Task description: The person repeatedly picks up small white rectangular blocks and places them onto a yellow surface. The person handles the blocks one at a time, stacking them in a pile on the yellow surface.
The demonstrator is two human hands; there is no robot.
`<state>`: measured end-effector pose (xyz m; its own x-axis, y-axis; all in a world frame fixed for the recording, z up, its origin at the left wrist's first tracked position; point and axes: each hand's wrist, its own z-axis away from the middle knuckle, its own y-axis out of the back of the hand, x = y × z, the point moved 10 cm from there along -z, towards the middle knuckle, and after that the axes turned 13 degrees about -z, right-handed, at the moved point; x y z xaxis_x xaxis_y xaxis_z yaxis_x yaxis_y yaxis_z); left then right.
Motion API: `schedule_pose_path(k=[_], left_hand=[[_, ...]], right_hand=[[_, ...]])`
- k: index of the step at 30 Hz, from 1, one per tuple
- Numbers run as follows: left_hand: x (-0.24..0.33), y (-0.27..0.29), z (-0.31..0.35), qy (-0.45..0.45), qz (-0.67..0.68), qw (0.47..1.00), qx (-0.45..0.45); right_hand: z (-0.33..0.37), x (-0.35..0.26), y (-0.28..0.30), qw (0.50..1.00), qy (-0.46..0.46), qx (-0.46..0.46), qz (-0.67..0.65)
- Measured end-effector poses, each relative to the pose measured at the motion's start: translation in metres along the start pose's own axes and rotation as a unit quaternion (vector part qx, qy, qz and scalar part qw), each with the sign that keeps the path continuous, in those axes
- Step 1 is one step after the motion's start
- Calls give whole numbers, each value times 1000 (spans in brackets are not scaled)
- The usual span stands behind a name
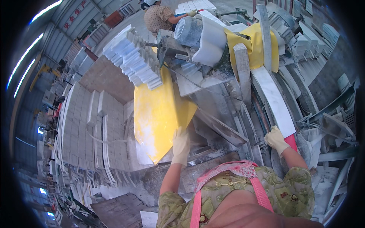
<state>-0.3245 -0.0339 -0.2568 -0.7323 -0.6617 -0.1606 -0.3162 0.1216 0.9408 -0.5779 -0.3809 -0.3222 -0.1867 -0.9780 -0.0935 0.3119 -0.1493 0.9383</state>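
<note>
My left hand (181,147), in a cream glove, is over or against the right side of a yellow sheet (154,117); its fingers look stretched out but are slightly blurred. The sheet hangs below a stack of white stone strips (133,57). My right hand (276,140), gloved too, is closed at the near end of a long white stone strip (274,100). Its fingertips are partly hidden. That strip runs away from me, under a second yellow sheet (253,47) draped over the machine. Something red (291,142) shows beneath the strip's near end.
A dusty motor (188,31) and a white rounded cover (209,40) stand ahead. Stacked grey slabs (81,129) line the left. An upright grey post (242,70) rises near the strip. Far off, a person (157,17) works. Scrap pieces (336,127) lie to the right.
</note>
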Motion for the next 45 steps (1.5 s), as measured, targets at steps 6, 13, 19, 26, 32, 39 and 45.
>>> schedule_pose_path(k=[6, 13, 19, 26, 32, 39, 45], left_hand=[[-3, -2, 0, 17, 19, 1000, 0], [-2, 0, 0, 14, 21, 1000, 1], [-1, 3, -2, 18, 20, 1000, -2], [4, 6, -2, 0, -15, 1000, 13], [-4, 14, 8, 24, 4, 999, 48], [-7, 11, 9, 32, 26, 999, 29], [-7, 7, 8, 41, 10, 999, 25]], right_hand=[[2, -1, 2, 1000, 10, 17, 2], [0, -3, 7, 1000, 2, 21, 5], [2, -6, 5, 998, 35, 43, 26], [-2, 3, 4, 988, 32, 145, 36], [3, 7, 3, 987, 37, 154, -15], [3, -2, 9, 987, 58, 149, 18], [5, -7, 11, 982, 79, 161, 51]])
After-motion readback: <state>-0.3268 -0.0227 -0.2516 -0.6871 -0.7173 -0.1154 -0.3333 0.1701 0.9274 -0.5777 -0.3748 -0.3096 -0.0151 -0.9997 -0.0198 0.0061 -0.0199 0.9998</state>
